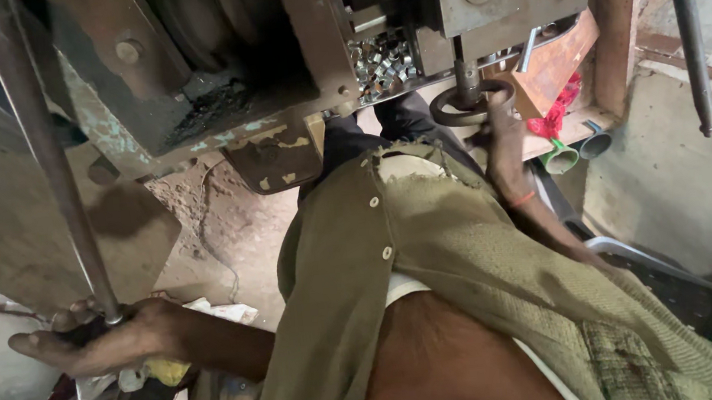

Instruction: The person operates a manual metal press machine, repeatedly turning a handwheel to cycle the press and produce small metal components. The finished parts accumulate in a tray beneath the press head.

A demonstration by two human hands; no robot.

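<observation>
Gripping the long steel lever in our left hand, right-hand fingers steady an unpressed metal ring beneath the punch

The left hand is clenched low at the person's side; the right hand reaches forward, fingers curled.

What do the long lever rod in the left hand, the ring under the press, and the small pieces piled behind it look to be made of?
Lever rod, gripped by the left hand: probably steel, dull grey-brown, with a worn sheen. Ring at the right hand: dark metal, likely iron or steel, matte and uncoated. Small pieces: bright silvery metal, shiny edges; the alloy cannot be told.
</observation>
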